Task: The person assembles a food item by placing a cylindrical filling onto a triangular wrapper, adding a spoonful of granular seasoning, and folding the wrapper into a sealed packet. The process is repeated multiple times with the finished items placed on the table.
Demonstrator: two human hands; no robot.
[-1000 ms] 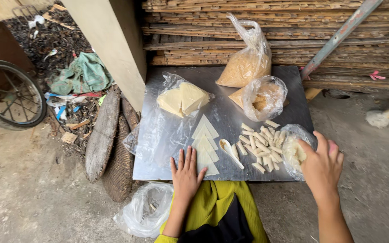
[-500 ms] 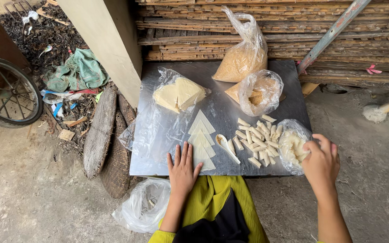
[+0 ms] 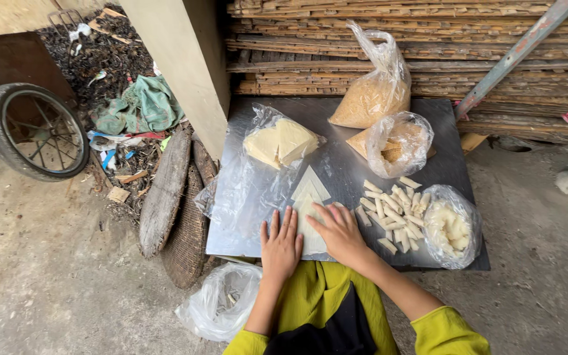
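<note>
Two bare hands lie at the near edge of a dark metal sheet (image 3: 455, 131) set on the ground. The left hand (image 3: 281, 244) rests flat, fingers spread a little, holding nothing, just beside a stack of pale triangular wrappers (image 3: 308, 190). The right hand (image 3: 340, 231) lies palm down on the near end of that stack, fingers loosely spread and not gripping. Right of it lies a loose heap of short white sticks (image 3: 392, 213), and beside those a clear bag of white pieces (image 3: 451, 227). A sheet of clear plastic (image 3: 244, 190) covers the left part. Farther off sit pale yellow blocks (image 3: 279, 141), a small bag of crumbs (image 3: 399, 143), and a taller knotted bag of golden crumbs (image 3: 371, 89).
</note>
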